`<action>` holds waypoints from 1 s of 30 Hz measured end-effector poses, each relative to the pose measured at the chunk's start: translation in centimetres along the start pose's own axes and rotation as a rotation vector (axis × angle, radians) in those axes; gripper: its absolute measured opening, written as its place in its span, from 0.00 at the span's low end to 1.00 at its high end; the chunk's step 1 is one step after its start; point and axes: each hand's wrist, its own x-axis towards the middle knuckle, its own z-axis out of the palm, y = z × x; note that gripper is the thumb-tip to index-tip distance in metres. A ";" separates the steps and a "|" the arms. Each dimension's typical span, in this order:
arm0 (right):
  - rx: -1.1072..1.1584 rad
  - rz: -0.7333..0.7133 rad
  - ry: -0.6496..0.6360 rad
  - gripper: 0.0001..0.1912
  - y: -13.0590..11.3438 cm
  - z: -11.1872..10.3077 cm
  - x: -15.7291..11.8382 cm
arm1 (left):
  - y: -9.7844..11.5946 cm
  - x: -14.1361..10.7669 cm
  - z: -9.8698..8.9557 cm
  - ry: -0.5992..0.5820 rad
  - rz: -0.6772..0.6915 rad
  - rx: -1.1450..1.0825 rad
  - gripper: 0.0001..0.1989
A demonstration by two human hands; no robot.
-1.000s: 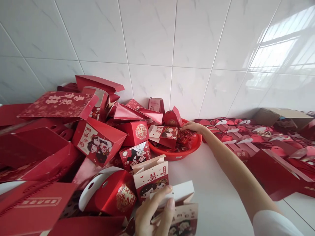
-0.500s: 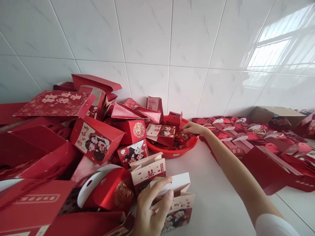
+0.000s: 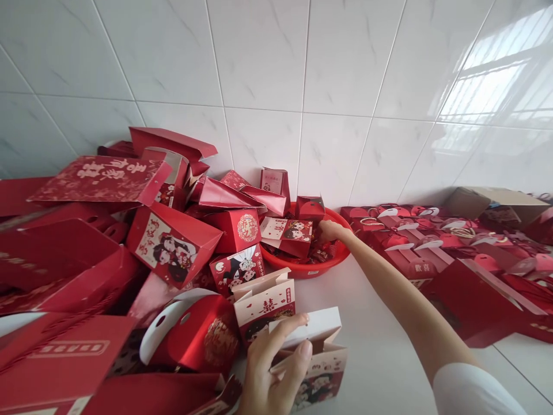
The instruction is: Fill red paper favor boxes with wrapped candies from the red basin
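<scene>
My left hand (image 3: 279,360) is at the bottom centre, its thumb and fingers closed on the edge of a small open-topped box (image 3: 322,369), white and red with a cartoon couple. My right hand (image 3: 330,230) reaches into a round red basket (image 3: 313,269) near the wall, among small red wrapped pieces (image 3: 320,253). Its fingertips are hidden, so what they hold cannot be made out. A printed box (image 3: 287,233) lies in the basket, left of my right hand. Another cream and red box (image 3: 268,305) stands behind my left hand.
Red gift boxes and bags (image 3: 173,245) are heaped on the left. Rows of red handled boxes (image 3: 415,242) stand on the right, with a brown carton (image 3: 496,199) behind. A tiled wall (image 3: 263,63) rises at the back.
My right hand has moved slightly left and deeper into the basket. My left hand still holds the box; the view has shifted a little.
</scene>
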 end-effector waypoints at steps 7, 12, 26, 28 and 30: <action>0.165 -0.165 0.148 0.15 2.5 -2.4 -2.8 | 0.1 -0.2 -0.1 -0.019 -0.001 -0.007 0.17; 0.550 -0.346 0.239 0.18 2.9 -3.2 -6.5 | 0.0 0.1 -0.3 -0.048 0.022 0.009 0.19; 1.130 -0.447 0.098 0.18 -0.4 -2.1 -14.0 | 0.8 1.1 -0.9 -0.156 0.026 0.046 0.20; 0.964 -0.577 0.172 0.16 -1.6 -2.4 -16.4 | 1.1 1.4 -1.1 -0.200 0.054 0.064 0.21; 0.808 -0.725 0.204 0.15 -2.9 -2.8 -19.0 | 1.4 1.7 -1.1 -0.211 0.062 0.065 0.23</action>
